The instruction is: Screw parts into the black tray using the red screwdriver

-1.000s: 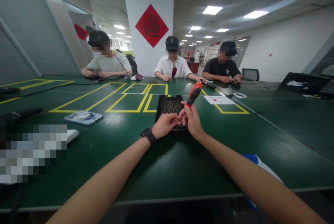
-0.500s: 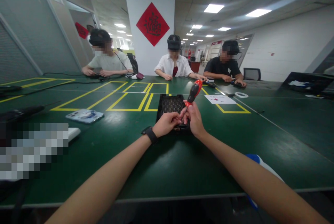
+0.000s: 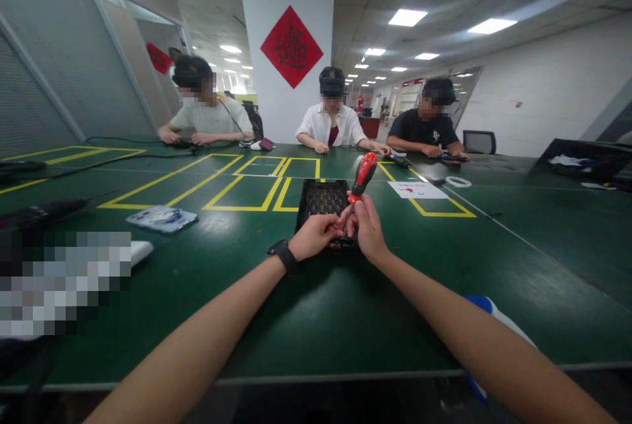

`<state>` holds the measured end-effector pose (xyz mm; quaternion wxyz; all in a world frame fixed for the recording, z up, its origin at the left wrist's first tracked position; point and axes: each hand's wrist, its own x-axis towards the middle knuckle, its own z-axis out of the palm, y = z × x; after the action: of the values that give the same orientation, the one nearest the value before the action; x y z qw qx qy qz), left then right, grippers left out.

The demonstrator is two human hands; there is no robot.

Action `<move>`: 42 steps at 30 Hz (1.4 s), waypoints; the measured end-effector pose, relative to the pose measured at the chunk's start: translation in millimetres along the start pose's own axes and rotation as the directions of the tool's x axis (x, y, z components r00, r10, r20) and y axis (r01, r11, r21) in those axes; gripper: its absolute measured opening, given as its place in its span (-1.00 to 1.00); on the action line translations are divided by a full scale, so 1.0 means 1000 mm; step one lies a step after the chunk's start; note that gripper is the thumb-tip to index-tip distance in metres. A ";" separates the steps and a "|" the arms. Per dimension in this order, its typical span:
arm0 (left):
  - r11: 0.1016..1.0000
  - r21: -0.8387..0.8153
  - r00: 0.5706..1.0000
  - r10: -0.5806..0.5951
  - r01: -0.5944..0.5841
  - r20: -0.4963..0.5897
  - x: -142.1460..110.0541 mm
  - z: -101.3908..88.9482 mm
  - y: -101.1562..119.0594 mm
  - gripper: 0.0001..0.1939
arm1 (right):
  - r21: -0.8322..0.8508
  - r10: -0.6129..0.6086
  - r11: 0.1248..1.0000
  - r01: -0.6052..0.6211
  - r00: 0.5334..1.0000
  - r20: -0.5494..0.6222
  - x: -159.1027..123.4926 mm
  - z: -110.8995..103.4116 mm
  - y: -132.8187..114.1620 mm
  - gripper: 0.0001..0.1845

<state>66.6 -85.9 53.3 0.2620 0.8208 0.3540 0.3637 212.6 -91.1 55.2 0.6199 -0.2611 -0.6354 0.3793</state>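
A black open case [image 3: 303, 207] with a patterned inside lies on the green table in front of me. My right hand [image 3: 369, 226] is closed around the lower part of a screwdriver [image 3: 364, 176] with a red and black handle. Its handle leans up and to the right, while the shaft points down toward the near part of the case. My left hand [image 3: 316, 234], with a black band on the wrist, has its fingers pinched together over the case, touching the right fingers. Whatever the left fingertips hold is too small to make out, and the screwdriver's tip is hidden.
A phone [image 3: 162, 218] lies to the left, with a power drill [image 3: 44, 212] beyond it. Yellow tape rectangles mark the green table [image 3: 276, 318]. A printed sheet [image 3: 417, 189] and a white ring [image 3: 458, 182] lie at right. Several people sit across the table.
The screwdriver's handle has shifted slightly left and tilts a little more upright. Both hands stay at the case in nearly the same place. The view has moved a little.
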 end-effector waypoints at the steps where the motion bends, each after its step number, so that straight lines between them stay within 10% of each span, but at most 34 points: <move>1: 1.000 0.006 1.000 0.015 -0.015 0.002 0.000 0.000 0.000 -0.86 | -0.001 0.001 1.000 -0.001 1.000 0.002 0.000 0.000 0.000 -0.64; 42: 0.987 0.152 0.991 0.070 -0.052 -0.115 0.000 0.003 -0.005 -0.79 | -0.088 -0.046 0.995 0.041 0.997 -0.055 -0.001 0.001 0.002 -0.69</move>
<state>66.9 -83.7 48.5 0.1671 0.8253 0.3701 0.3926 211.1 -90.7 52.9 0.6339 -0.2844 -0.6390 0.3300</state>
